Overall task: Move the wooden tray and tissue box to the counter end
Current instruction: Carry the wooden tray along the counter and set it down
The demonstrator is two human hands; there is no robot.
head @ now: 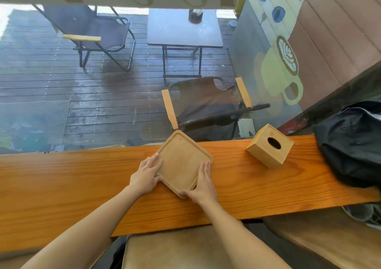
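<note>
Both hands take the wooden tray (182, 162) mid-bench: left hand (146, 175) and right hand (203, 186) each in a grasping grip on its near edges. The tissue box (270, 146) waits untouched to the right, near a black bag (350, 143). Next likely comes lifting the tray level toward the bench end.

readable text: none
painted wall mural (276, 68): pictures only, yellow cup with latte art, blue shapes, no lettering
light wooden square tray (181, 161), light wooden cube tissue box (268, 147): unmarked

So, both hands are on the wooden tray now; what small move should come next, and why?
Probably lift the wooden tray slightly off the counter. The left hand and right hand already hold its opposite edges, and the tissue box and black bag sit to its right.
</note>
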